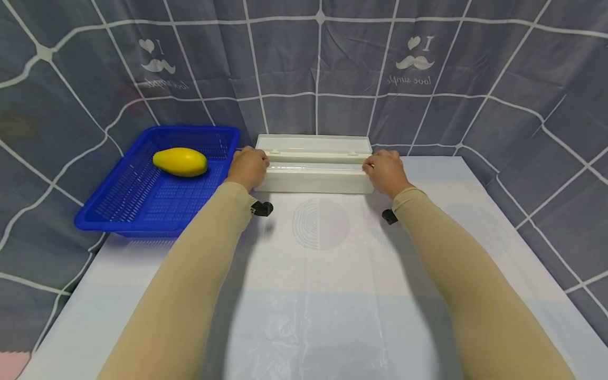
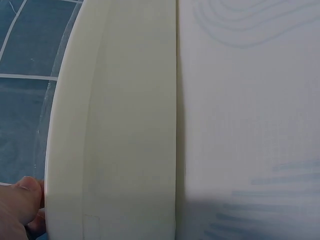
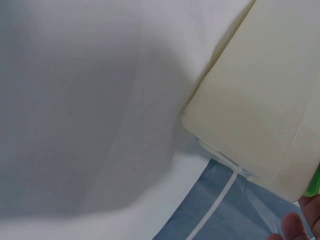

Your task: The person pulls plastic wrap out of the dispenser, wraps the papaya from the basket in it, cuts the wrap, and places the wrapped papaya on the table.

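Note:
A long white cling film dispenser [image 1: 313,182] stands at the back of the table with its lid [image 1: 313,142] raised. Clear cling film [image 1: 313,166] runs along its opening between the two hands. My left hand [image 1: 248,168] is at the dispenser's left end, thumb and fingers pinching the film's edge; its thumb [image 2: 30,186] shows beside the white wall in the left wrist view. At the opposite end, my right hand [image 1: 387,171] pinches the film with curled fingers. A green part [image 3: 314,182] shows by the right fingers. The exact fingertip contact is partly hidden.
A blue plastic basket [image 1: 147,214] sits to the left, close to my left hand, with a yellow papaya-like fruit [image 1: 180,162] in it. A grey curtain with white lines [image 1: 290,68] hangs behind and around the white-covered table [image 1: 309,316].

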The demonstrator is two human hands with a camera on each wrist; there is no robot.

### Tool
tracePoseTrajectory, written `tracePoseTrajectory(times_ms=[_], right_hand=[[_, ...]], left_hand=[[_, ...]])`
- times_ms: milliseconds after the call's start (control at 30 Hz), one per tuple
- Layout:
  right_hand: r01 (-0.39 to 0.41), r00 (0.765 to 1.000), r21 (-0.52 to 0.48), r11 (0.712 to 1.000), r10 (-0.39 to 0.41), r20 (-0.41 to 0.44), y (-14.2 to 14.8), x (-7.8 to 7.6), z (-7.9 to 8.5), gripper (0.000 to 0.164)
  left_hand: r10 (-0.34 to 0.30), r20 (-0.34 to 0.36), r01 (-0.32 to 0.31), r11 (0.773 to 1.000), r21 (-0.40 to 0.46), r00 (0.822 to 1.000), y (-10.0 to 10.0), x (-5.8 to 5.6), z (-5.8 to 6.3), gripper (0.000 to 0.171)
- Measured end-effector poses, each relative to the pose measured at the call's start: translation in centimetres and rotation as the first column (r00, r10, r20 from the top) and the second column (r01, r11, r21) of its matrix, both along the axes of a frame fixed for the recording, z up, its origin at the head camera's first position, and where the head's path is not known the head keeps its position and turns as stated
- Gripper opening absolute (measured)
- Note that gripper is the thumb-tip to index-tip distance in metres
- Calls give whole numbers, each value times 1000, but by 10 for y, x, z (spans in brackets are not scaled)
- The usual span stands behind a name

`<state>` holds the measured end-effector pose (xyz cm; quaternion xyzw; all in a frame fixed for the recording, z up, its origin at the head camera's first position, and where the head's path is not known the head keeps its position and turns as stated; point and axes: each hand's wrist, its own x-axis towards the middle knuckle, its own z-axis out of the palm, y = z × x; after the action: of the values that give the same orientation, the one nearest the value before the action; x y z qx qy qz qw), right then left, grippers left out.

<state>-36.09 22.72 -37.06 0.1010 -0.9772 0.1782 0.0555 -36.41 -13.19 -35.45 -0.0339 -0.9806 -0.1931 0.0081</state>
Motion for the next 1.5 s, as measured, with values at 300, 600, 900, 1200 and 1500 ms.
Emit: tracePoseTrajectory(times_ms=[300,600,900,1200,1500], right_hand=[[-2,998,-16,1000,1,-60,0,8,1,32],[-54,997,-38,998,56,55,1,11,1,40],[-43,999,-15,999,43,12,-1,6,-1,32],[-40,992,18,999,42,-118,-2,8,2,28],[-69,974,24,997,73,-212,0,7,9,26]], left_hand=[[6,-68,-4,999,33,998,-1,2,1,29],[0,-72,3,999,45,997,-5,7,1,25],[-10,-42,12,998,60,999,-5,6,2,25],[-14,-43,17,998,65,999,-4,7,5,25],[-55,-78,56,998,12,995,-5,12,19,25]])
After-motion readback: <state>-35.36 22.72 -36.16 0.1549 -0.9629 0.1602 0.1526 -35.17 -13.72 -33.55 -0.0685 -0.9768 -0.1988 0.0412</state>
